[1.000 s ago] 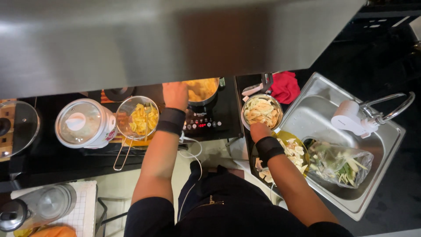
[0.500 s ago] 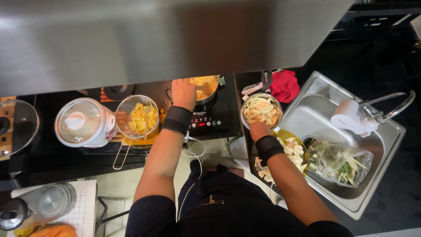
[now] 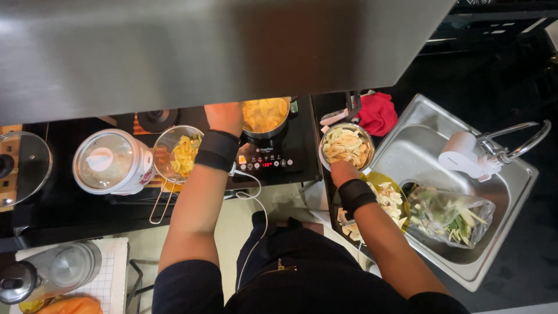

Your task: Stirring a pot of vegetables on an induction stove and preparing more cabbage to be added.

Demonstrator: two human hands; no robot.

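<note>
Head view looked straight down on a cook's setup. Left hand (image 3: pixel 224 116) was up at the pot (image 3: pixel 266 118) on the induction cooker (image 3: pixel 279 160), middle of the frame, but the steel hood (image 3: pixel 221 46) across the top hid the fingers, so I couldn't tell if it was open or gripping anything. Right hand (image 3: pixel 344 172) sat at the near rim of the steel bowl (image 3: pixel 347 145) of pale slices, fingers curled against the edge; looked like it was gripping the rim, though the fingertips were hard to make out.

That bowl sat right of center, on the tabletop between the cooker and the sink (image 3: pixel 407 157). My guess: thin steel, light even when full, stiff, but a smooth rim that could slip in wet fingers. The slices were piled loose, so they'd spill if it tipped. I'd pinch the rim, or cup it underneath, and keep it level.

The pot looked heavier and probably hot, with the cooker's display lit.

Around it: a strainer (image 3: pixel 177 152) of yellow pieces left of the forearm, a white cooker (image 3: pixel 107 163) further left, a red cloth (image 3: pixel 376 113) above the bowl, a yellow plate (image 3: pixel 401 200) of more slices below it, and a bag (image 3: pixel 453 215) of greens in the sink.
</note>
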